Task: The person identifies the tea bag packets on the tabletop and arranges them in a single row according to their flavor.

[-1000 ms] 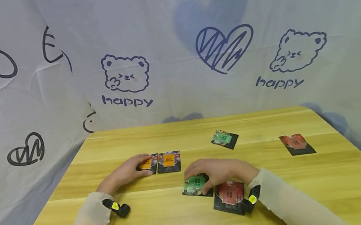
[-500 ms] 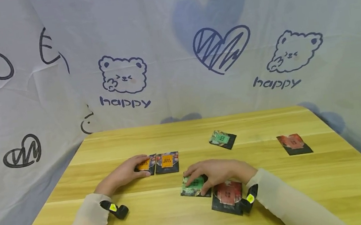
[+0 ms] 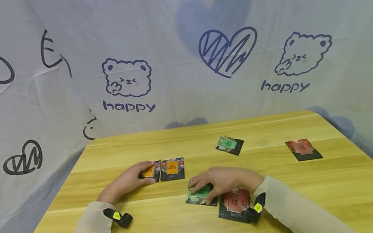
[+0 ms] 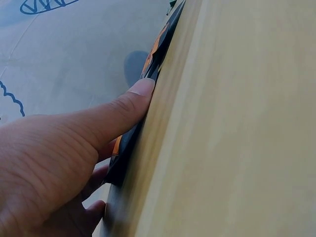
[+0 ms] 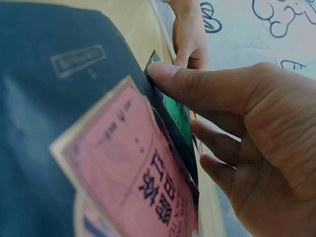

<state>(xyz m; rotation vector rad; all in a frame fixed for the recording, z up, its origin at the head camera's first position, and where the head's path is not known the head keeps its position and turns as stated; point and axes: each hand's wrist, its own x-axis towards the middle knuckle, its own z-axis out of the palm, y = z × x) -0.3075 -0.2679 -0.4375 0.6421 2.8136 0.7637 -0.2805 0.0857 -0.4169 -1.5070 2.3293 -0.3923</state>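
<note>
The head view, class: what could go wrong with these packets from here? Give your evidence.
The near green packet sits right beside the near red packet, so sliding it right might knock that one askew.

The right wrist camera overlaps the near red packet in the head view, so a move might drag it.

The left orange packet at the left grip nearly meets the right orange packet; a nudge could misalign them.

The left hand (image 4: 54, 153) is at the lower left, its thumb (image 4: 123, 111) touching a dark packet (image 4: 129, 148) with orange patches, its fingers partly hidden. Just beyond the thumb tip lies a second packet (image 4: 169, 33), also dark and orange. Wooden table (image 4: 242, 118) fills the right; blue lines mark the pale sheet (image 4: 74, 69).
</note>
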